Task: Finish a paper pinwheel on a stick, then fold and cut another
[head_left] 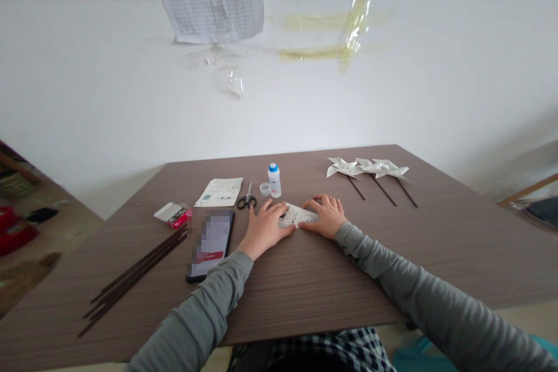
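A small piece of white paper (300, 216) with dark printed marks lies flat on the table, apparently folded into a triangle. My left hand (267, 225) grips its left end, the thumb along the near edge and the fingers at the far side. At the right end, my right hand (326, 215) holds it with curved fingers and thumb. Both hands cover parts of the paper. Just beyond them stand a small white bottle with a blue top (274, 180) and a clear round cap (265, 189). Black-handled scissors (247, 200) rest beside my left hand's fingers.
Left of my hands lie a phone (213, 244), a printed paper sheet (219, 192), a small red-and-white box (173, 214) and several dark thin sticks (135, 276). Paper pinwheels (368, 168) on sticks lie at the back right. A wall (279, 122) borders the table (349, 290).
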`<state>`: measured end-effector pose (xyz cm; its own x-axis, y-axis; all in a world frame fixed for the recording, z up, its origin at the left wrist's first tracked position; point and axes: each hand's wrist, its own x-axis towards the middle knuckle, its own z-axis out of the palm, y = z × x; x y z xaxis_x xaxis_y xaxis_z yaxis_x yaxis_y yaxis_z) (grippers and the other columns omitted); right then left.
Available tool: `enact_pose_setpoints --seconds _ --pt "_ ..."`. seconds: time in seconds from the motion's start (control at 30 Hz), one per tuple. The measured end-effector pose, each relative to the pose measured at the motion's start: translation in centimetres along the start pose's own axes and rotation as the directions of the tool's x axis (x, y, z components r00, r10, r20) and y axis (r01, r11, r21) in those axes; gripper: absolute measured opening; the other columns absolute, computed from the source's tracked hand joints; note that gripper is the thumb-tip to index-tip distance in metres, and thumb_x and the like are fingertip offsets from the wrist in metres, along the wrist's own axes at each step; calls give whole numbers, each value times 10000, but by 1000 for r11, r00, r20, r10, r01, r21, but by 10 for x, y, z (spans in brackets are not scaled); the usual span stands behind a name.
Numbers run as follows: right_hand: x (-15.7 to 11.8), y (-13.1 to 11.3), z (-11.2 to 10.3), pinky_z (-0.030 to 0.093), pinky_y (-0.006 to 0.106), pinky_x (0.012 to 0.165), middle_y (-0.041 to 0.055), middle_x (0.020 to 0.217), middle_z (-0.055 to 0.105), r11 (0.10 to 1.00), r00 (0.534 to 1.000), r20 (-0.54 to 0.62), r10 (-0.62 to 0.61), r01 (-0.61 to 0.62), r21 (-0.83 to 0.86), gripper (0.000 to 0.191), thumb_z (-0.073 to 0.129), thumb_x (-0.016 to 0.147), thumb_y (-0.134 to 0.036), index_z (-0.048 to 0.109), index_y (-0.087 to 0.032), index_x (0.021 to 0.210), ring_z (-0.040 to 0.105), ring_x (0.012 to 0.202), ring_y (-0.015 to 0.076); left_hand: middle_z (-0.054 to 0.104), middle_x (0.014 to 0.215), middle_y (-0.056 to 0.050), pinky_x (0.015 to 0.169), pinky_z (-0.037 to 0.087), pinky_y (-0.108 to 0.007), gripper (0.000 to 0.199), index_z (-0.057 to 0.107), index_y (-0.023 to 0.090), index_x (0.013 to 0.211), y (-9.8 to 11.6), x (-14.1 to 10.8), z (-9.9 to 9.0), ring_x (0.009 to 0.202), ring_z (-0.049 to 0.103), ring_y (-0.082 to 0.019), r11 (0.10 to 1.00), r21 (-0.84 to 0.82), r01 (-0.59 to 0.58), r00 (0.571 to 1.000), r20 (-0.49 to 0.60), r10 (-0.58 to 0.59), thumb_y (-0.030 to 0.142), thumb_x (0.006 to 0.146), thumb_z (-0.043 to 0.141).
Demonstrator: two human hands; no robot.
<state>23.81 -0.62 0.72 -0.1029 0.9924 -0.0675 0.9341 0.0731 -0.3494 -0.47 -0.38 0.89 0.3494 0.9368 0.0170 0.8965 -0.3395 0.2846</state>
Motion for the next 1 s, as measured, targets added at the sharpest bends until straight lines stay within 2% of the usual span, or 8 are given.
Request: enact_pose_setpoints --seconds 0.1,0.27,0.47,0.63,0.83,1.0 --pt "0 1 0 308 757 1555 130 1890 650 1000 1000 -5 -7 7 4 600 961 1104 -607 873 -473 1682 540 1817 475 707 1968 -114 1568 378 -900 642 838 388 1774 -8 -3 -1 1923 519 -562 1000 10 -14 1000 -14 14 583 1163 864" --pt "1 3 1 308 763 1545 124 1868 663 1000 1000 -8 -15 15 5 597 950 1087 -620 882 -476 1663 547 1794 475 695 1985 -95 1584 362 -868 605 845 410 1761 -20 -13 -4 1944 496 -532 999 38 -19 1000 -19 20 552 1173 836" --pt "1 2 0 270 760 1563 134 1900 642 1000 1000 9 -13 12 11 631 941 1101 -622 860 -459 1705 519 1820 483 662 2014 -76 1594 301 -894 565 831 426 1773 -19 -27 -13 1973 448 -500 999 54 5 1000 7 -6 447 1209 792" --pt "1 1 -1 236 733 1581 127 1934 602 1000 999 35 1 -1 8 644 928 1116 -645 844 -462 1728 482 1859 466 627 2042 -68 1585 316 -903 534 842 434 1756 -21 -38 -21 1989 422 -498 996 67 53 998 40 -56 405 1227 772" --pt "2 3 0 259 733 1564 129 1913 615 1000 1000 21 -11 11 -1 634 924 1115 -648 852 -468 1718 508 1821 472 568 2085 -79 1565 325 -928 535 823 454 1785 -30 -47 -23 2001 384 -510 995 76 60 996 55 -65 421 1264 709" --pt "3 4 1 307 751 1539 126 1878 646 1000 1000 7 -22 22 -5 623 923 1099 -644 865 -479 1697 530 1790 484 473 2140 -57 1559 258 -972 575 773 492 1842 -27 -52 -29 2030 301 -526 987 131 91 989 103 -105 395 1284 677"
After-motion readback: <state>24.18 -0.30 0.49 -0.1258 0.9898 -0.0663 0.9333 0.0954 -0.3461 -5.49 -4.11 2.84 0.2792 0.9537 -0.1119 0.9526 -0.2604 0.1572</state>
